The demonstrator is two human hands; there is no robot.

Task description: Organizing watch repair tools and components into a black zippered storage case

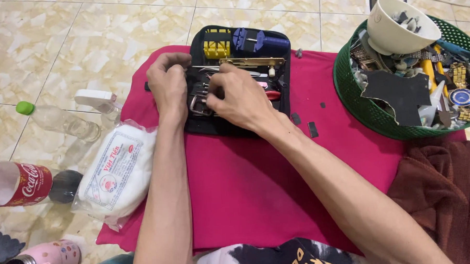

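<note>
Green basket (pixel 372 117) of watch parts, white bowl (pixel 393 30), white packet (pixel 116 172), clear bottle (pixel 63 121), pink flask (pixel 44 260)

In front of you the magenta cloth (pixel 257 183) lies bare between your two forearms, so a hand can pass there without touching anything. To your right, the strip of cloth between the black tool case (pixel 282 73) and the green basket (pixel 359 112) is narrow, and a few small dark pieces (pixel 312 129) lie on it. The basket is full, and a white bowl (pixel 395 22) stands on top, so from that side the way is closed. To your left, a white bag (pixel 119 172) lies on the cloth edge, with a clear bottle (pixel 63 121) and a white spray head (pixel 96 100) just behind it. Beyond the case, the tiled floor (pixel 111 27) is open.
</note>
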